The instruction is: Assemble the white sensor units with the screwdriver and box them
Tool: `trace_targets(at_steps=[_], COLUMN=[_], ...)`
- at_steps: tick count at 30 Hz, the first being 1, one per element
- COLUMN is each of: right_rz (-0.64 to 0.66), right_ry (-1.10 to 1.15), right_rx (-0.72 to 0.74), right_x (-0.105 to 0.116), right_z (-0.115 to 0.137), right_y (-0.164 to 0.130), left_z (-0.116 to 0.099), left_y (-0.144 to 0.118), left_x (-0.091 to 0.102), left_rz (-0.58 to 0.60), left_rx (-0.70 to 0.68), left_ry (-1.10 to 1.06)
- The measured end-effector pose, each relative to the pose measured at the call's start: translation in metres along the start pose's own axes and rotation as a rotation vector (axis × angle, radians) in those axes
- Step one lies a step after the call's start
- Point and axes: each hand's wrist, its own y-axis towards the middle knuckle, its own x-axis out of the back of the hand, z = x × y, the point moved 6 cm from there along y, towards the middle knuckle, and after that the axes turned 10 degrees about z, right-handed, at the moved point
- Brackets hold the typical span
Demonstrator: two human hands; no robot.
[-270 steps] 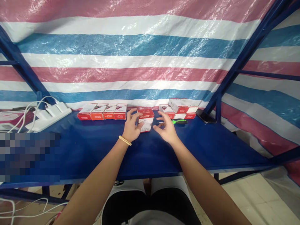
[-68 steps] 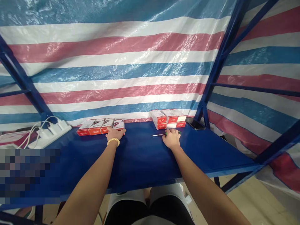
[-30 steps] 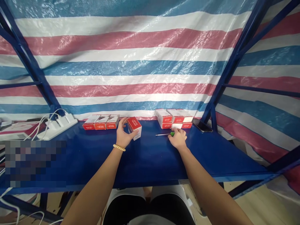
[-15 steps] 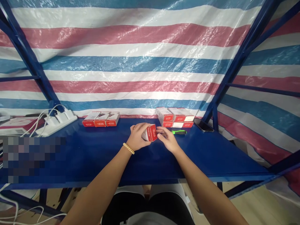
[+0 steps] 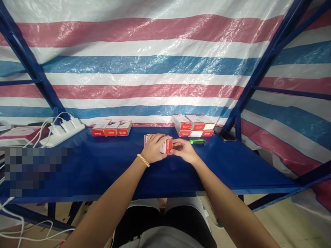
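My left hand point(image 5: 154, 148), with a beaded bracelet at the wrist, is wrapped over a small red-and-white cardboard box point(image 5: 169, 146). The box lies lengthwise from left to right above the blue table, and its middle is hidden under my fingers. At the red right end of the box, my right hand point(image 5: 185, 151) grips with thumb and fingertips. Whether that end's flap is open cannot be made out. Just beyond my right hand lies a tool with a green and black handle point(image 5: 198, 141), its front part hidden by the hand.
Three similar boxes point(image 5: 111, 128) stand in a row at the back left. A two-layer stack of boxes point(image 5: 190, 125) is at the back right, beside a dark phone point(image 5: 225, 134). A white power strip point(image 5: 63, 132) with cables occupies the left of the blue table point(image 5: 232, 168).
The box has turned so its long side shows more, and its left end now appears past my left hand. My right fingers have closed in on its right end. The view has tilted slightly.
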Motion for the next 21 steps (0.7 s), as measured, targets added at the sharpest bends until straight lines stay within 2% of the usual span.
trace_targets(at_steps=[8,11,16,19,21], right_rz=[0.026,0.017,-0.025,-0.048,-0.094], right_ry=[0.133,0.242,0.358,0.319,0.205], right_rx=[-0.006,-0.034,-0.015,-0.031,-0.059], right_x=[0.006,0.007,0.010,0.012,0.014], right_z=[0.003,0.000,0.000,-0.003,-0.006], right_y=[-0.001,-0.002,-0.001,0.001,0.002], left_z=[-0.002,-0.002,-0.003,-0.002,-0.002], left_y=[-0.003,-0.004,-0.005,-0.005,-0.005], left_x=[0.003,0.004,0.011,0.012,0.012], left_rz=[-0.098,-0.096,-0.173,-0.195,-0.204], left_rx=[-0.027,-0.021,0.000,0.029,0.043], left_ry=[0.068,0.107,0.073,0.046,0.041])
